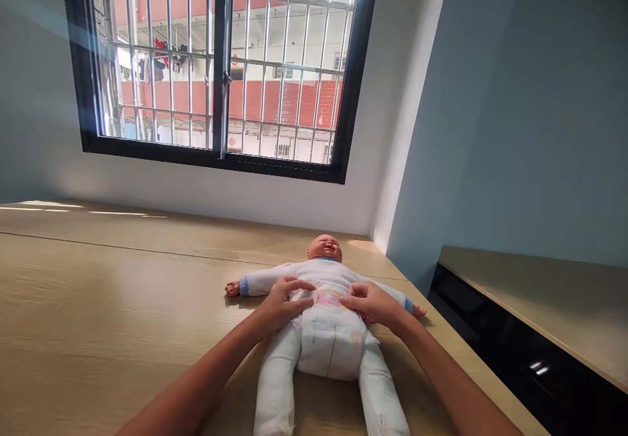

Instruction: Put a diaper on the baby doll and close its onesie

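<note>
A baby doll (328,271) lies on its back on the wooden tabletop, head away from me, arms spread and legs toward me. It wears a white long-sleeved top with blue cuffs. Around its hips is a white diaper (331,341) with a pink printed waistband (328,297). My left hand (285,302) grips the diaper at the left end of the waistband, thumb below the index finger. On the opposite side, my right hand (375,302) pinches the waistband's right end between thumb and bent index finger. Parts of the diaper's sides are hidden under both hands.
The wooden tabletop (122,311) extends far to the left, with a seam across its back. A barred window (220,151) in a black frame is set in the wall behind. At right, past the table edge, stands a lower wood-topped unit (540,292) with a glossy black front.
</note>
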A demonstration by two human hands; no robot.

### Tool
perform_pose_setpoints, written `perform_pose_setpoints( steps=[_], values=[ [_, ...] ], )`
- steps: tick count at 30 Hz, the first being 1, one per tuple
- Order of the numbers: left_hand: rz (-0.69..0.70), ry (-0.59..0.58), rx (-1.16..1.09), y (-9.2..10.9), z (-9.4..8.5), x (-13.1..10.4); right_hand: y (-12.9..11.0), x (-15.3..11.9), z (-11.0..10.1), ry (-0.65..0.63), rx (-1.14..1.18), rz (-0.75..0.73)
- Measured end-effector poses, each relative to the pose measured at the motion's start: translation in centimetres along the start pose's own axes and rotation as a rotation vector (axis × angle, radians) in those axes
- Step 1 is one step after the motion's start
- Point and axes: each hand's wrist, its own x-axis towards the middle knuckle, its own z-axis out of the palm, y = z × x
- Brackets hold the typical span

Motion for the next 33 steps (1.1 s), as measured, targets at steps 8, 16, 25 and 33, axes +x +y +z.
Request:
perform_pose_setpoints(
  steps=[8,16,25,33],
  values=[
    [-0.022,0.035,-0.006,0.5,0.2,0.1,0.5,0.5,0.7,0.080,-0.073,-0.072],
    [-0.032,0.069,0.024,1.2,0.4,0.1,0.8,1.2,1.2,0.160,-0.165,-0.158],
    [-0.036,0.053,0.013,1.1,0.3,0.1,0.8,1.2,1.5,0.193,-0.211,-0.177],
    [-0.036,0.050,0.013,1.1,0.3,0.1,1.5,1.7,1.5,0.199,-0.193,-0.169]
  ],
)
